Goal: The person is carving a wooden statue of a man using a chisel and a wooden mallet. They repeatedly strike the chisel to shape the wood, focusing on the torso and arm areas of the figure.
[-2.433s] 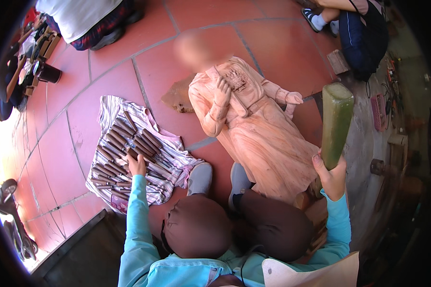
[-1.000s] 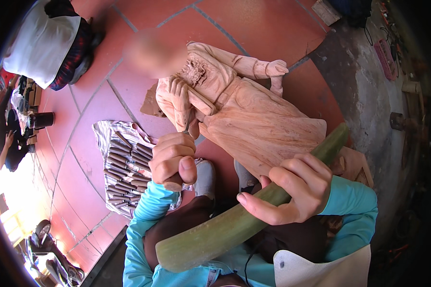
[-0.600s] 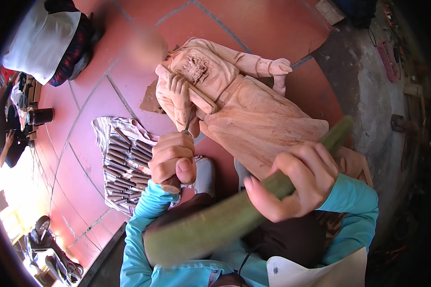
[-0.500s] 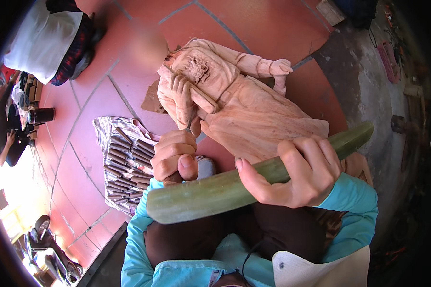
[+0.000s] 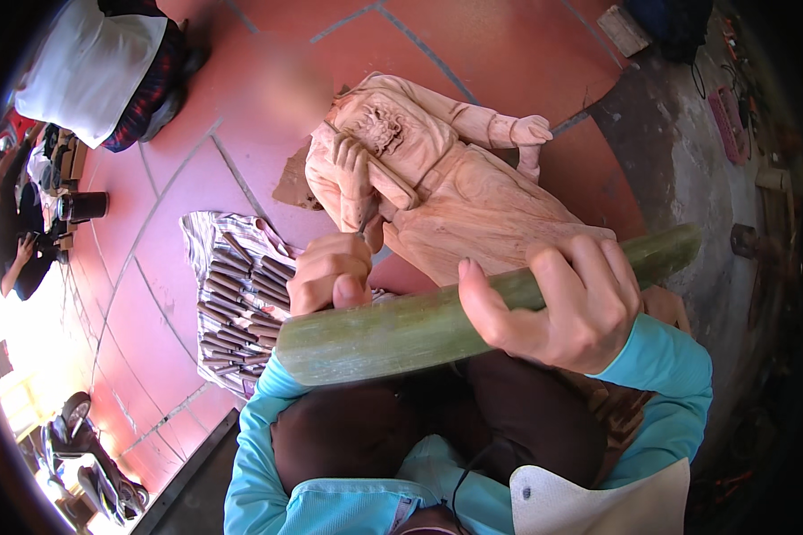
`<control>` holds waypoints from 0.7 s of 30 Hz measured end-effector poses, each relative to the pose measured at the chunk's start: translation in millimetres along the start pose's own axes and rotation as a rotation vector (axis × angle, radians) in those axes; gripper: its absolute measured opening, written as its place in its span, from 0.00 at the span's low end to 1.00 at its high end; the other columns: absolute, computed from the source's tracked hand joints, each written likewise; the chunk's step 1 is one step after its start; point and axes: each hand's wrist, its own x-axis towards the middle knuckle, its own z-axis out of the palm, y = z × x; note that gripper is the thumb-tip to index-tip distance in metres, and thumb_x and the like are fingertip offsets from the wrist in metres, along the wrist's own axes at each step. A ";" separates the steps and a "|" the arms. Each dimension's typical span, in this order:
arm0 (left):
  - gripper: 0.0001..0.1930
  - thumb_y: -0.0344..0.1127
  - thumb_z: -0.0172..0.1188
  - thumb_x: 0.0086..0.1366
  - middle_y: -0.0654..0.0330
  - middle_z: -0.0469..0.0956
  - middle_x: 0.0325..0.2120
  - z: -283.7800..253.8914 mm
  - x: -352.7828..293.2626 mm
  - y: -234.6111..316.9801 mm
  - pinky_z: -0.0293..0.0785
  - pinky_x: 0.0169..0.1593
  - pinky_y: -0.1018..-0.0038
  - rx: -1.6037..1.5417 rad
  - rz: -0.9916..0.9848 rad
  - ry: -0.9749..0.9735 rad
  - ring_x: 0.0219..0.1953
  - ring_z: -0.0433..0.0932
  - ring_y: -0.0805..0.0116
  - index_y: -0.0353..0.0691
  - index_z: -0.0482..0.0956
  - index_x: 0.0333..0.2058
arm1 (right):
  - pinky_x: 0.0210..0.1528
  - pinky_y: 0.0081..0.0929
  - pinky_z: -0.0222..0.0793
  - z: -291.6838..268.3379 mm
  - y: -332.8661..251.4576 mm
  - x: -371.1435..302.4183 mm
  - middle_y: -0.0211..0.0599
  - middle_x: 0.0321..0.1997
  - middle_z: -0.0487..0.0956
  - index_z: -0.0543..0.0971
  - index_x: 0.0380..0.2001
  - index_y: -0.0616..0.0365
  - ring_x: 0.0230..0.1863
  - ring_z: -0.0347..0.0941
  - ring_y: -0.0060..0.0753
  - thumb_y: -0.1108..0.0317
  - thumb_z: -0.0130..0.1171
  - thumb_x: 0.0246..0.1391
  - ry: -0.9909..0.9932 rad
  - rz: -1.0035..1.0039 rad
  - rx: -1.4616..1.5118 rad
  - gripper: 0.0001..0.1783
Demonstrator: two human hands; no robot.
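Note:
My left hand (image 5: pixel 330 275) is closed in a fist around a carving chisel (image 5: pixel 363 228). Only a bit of its thin metal shaft shows above the fist; the handle is mostly hidden. My right hand (image 5: pixel 562 303) grips a long green club (image 5: pixel 375 348), thumb on one side and fingers curled over the other. The club slants across my lap, its thick end beside my left fist, apparently close to the chisel's hidden butt; I cannot tell whether they touch. Ahead lies a carved wooden statue (image 5: pixel 491 214) of a robed figure, the chisel's tip near its sleeve.
Left of my fist, several dark-handled carving tools (image 5: pixel 232 303) lie in rows on a striped cloth (image 5: pixel 196 234). A person in white (image 5: pixel 98 71) is at the upper left, another person (image 5: pixel 27 241) below. A wood block (image 5: pixel 625 29) and a parked motorbike (image 5: pixel 89 459) stand farther off.
The green club and my right hand have come up a little, away from my lap. My left fist has risen slightly with the chisel. The view has shifted a bit; the statue lies as before.

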 end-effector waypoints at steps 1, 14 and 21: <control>0.03 0.23 0.46 0.62 0.57 0.68 0.14 -4.4 2.4 3.7 0.66 0.15 0.70 0.027 -0.007 -0.003 0.11 0.68 0.66 0.31 0.62 0.30 | 0.21 0.24 0.62 -1.9 2.1 4.2 0.30 0.25 0.66 0.72 0.46 0.38 0.21 0.65 0.27 0.70 0.63 0.41 0.005 -0.014 0.002 0.25; 0.01 0.23 0.44 0.63 0.56 0.67 0.13 -10.9 14.2 0.7 0.65 0.14 0.69 -0.042 -0.018 -0.011 0.11 0.67 0.67 0.32 0.62 0.32 | 0.20 0.25 0.60 0.7 0.7 3.4 0.32 0.27 0.66 0.73 0.44 0.39 0.22 0.66 0.28 0.68 0.63 0.39 0.224 -0.025 0.168 0.24; 0.01 0.22 0.44 0.63 0.56 0.67 0.14 -5.5 11.1 -1.1 0.63 0.14 0.70 -0.066 -0.033 0.022 0.11 0.65 0.67 0.31 0.62 0.33 | 0.20 0.24 0.60 1.5 3.1 3.8 0.32 0.24 0.66 0.75 0.45 0.38 0.22 0.66 0.30 0.65 0.61 0.42 0.193 -0.025 0.062 0.22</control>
